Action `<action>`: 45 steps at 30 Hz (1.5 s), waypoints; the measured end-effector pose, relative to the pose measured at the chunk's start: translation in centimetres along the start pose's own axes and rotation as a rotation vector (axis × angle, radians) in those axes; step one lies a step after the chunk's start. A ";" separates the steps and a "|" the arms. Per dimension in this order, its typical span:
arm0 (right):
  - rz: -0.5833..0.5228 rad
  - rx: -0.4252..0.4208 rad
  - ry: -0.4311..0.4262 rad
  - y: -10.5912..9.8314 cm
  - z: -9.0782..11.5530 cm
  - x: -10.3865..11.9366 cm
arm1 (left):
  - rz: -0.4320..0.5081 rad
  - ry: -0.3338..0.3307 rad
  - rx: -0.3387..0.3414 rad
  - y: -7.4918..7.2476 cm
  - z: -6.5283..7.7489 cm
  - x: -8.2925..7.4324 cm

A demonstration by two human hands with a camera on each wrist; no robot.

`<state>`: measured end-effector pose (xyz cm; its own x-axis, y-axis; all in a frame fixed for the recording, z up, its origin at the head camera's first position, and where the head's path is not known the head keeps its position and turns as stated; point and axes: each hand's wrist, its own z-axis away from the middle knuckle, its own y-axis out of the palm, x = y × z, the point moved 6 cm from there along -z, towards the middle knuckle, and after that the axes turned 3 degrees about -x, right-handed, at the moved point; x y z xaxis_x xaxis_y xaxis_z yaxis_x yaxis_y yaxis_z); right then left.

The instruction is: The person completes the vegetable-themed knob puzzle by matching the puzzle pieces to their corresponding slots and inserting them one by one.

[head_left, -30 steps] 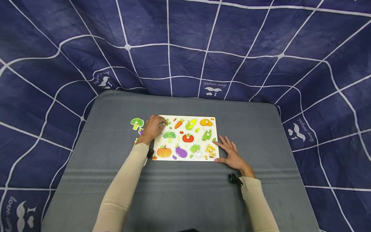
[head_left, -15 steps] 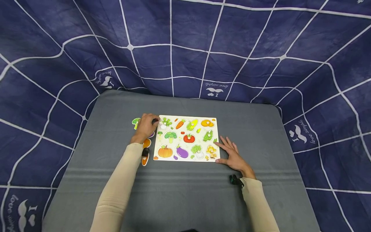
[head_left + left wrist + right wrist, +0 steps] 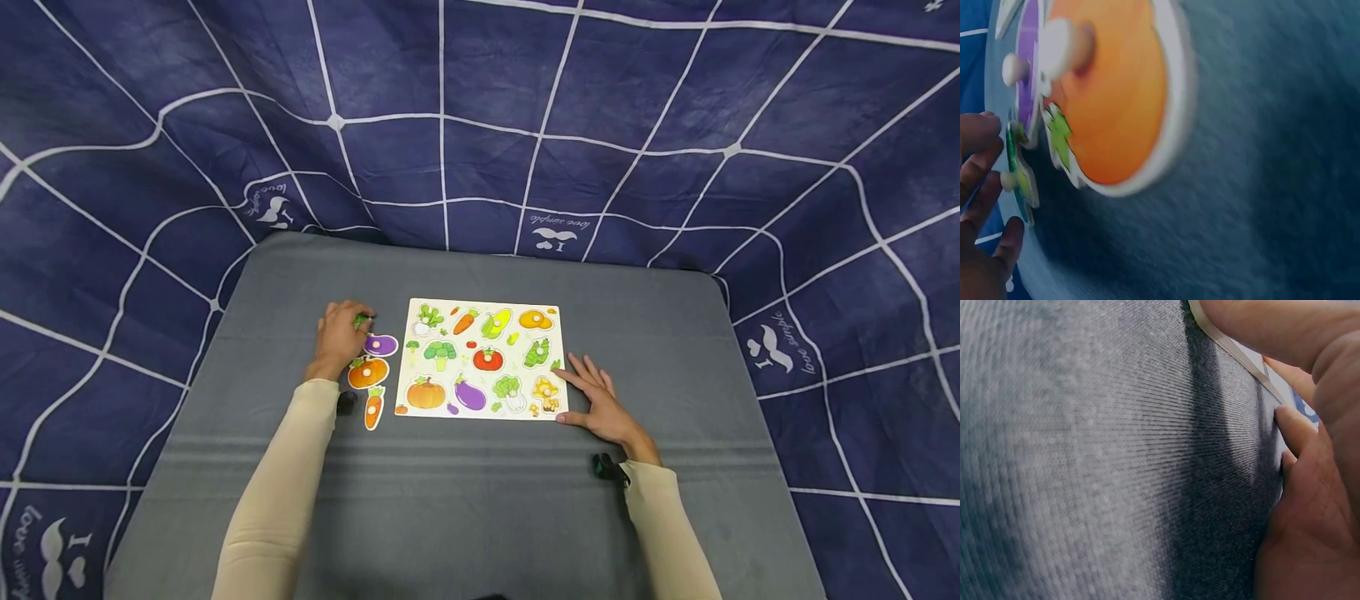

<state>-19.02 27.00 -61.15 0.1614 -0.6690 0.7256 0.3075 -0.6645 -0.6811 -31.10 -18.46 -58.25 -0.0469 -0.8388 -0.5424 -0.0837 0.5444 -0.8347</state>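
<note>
My left hand (image 3: 340,337) bends its fingers around a green broccoli puzzle piece (image 3: 1021,178) left of the puzzle board. Fingertips meet the broccoli's edge, and its pale knob (image 3: 1008,182) shows between them. In the head view the hand covers most of that piece. The white vegetable board (image 3: 453,333) lies flat at the table's middle. At its right edge, my right hand (image 3: 600,400) rests with fingers spread, thumb on the near corner and a fingertip on the side. In the right wrist view the thumb (image 3: 1266,325) lies over the board's rim.
Between the left hand and the board lie an eggplant piece (image 3: 381,345), a pumpkin piece (image 3: 367,372) and a carrot piece (image 3: 374,407), all with knobs. Grey cloth (image 3: 480,500) covers the table; a blue gridded curtain (image 3: 480,167) surrounds its back and sides.
My left hand has moved left from the board's top-left corner to the broccoli piece, uncovering the eggplant, pumpkin and carrot pieces. The right hand has stayed at the board's edge.
</note>
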 end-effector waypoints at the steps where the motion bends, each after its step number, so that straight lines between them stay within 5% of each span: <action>1: 0.000 -0.002 0.000 0.0 0.0 -0.1 | 0.005 0.004 -0.006 -0.1 0.0 0.1; 16: -0.001 -0.009 0.006 0.1 0.2 -0.3 | 0.008 0.036 -0.055 -1.1 0.4 2.0; 45: -0.002 -0.008 0.012 0.1 0.0 -0.2 | -0.013 0.045 -0.073 -1.0 0.4 2.3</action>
<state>-19.03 27.08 -61.33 0.1494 -0.6719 0.7254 0.2999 -0.6683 -0.6808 -30.71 -20.93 -58.69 -0.0896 -0.8464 -0.5250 -0.1568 0.5326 -0.8317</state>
